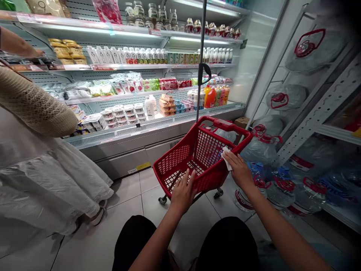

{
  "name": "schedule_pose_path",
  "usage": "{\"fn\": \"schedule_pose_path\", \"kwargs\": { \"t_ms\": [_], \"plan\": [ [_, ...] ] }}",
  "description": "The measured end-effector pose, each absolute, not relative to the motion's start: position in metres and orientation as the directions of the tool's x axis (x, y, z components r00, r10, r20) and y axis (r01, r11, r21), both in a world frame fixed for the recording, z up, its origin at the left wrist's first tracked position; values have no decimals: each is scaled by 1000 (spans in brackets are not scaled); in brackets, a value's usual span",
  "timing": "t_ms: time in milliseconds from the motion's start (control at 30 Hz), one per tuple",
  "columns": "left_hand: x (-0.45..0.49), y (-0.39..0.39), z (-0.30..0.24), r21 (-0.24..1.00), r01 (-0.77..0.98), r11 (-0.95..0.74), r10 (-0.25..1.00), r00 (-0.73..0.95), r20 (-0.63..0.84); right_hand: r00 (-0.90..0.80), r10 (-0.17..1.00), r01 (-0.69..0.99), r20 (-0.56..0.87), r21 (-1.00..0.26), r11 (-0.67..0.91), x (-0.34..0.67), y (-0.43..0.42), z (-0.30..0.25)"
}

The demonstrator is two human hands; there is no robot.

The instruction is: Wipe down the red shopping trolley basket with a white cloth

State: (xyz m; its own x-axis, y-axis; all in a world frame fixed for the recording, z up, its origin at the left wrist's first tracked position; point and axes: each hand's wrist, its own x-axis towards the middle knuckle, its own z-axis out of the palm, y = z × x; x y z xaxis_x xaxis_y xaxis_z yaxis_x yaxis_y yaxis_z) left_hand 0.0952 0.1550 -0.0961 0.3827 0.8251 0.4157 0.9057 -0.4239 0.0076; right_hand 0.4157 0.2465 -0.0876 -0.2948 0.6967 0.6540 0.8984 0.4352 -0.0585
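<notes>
A red plastic shopping basket on wheels [180,158] stands on the tiled floor in front of me, its handle pole rising upward. My left hand [183,190] rests on the basket's near rim, fingers laid over the edge. My right hand [239,169] presses a white cloth [226,157] against the basket's right side, fingers closed on it. My knees in black trousers fill the bottom of the view.
An open chilled cabinet [146,130] with dairy tubs, bottles and packets runs across the back. A person in a white skirt [42,180] stands at the left, reaching to a shelf. Large water bottles [279,184] sit on racks at the right.
</notes>
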Motion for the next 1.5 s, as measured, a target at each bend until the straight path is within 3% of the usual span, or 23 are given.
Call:
{"fn": "schedule_pose_path", "kwargs": {
  "t_ms": [300,500,633,900,1133,1267,1333,1500],
  "plan": [
    [146,160,-89,163,828,-536,805,443,394,-404,720,844,564,-74,531,377,198,-116],
    [111,205,-76,182,687,-704,708,700,94,-422,765,862,486,-48,505,413,187,-112],
    [95,222,-81,209,743,-636,750,659,-57,-324,801,915,504,-50,401,446,203,-110],
    [102,208,-88,241,810,-534,842,536,63,-228,812,925,537,-142,353,398,212,-115],
    [107,199,-94,244,831,-500,866,474,159,-490,767,805,415,-122,580,316,140,-128],
    [102,199,-96,229,840,-492,869,458,185,-614,702,726,361,-92,682,329,145,-123],
    [98,200,-96,228,850,-474,880,446,166,-600,706,740,375,-74,669,356,167,-113],
    [93,202,-95,227,871,-436,899,414,140,-386,777,869,497,-85,487,412,224,-97]
  ]
}}
